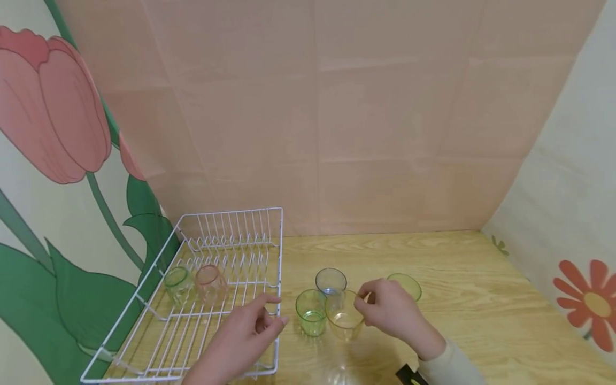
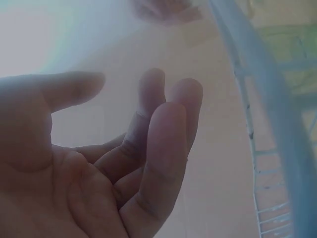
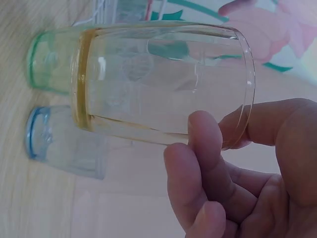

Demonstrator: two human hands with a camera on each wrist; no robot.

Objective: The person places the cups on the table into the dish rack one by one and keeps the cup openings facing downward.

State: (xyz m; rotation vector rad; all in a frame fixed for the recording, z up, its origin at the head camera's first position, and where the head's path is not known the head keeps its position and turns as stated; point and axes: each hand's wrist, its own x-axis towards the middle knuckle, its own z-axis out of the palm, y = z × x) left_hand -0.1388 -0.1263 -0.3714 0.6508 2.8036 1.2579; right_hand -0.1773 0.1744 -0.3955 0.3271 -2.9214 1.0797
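My right hand pinches the rim of a clear yellow-tinted glass between thumb and fingers. In the right wrist view the thumb and fingertips lie at the rim of this glass, with its thick amber base at the far end. A green glass stands just left of it, and a bluish glass behind. My left hand hovers over the right edge of the white wire dish rack, fingers loosely bent and holding nothing.
Inside the rack, at its left, are a green glass and a pink glass. A yellow-green round glass item lies behind my right hand, partly hidden. The wooden table meets walls at the back and sides.
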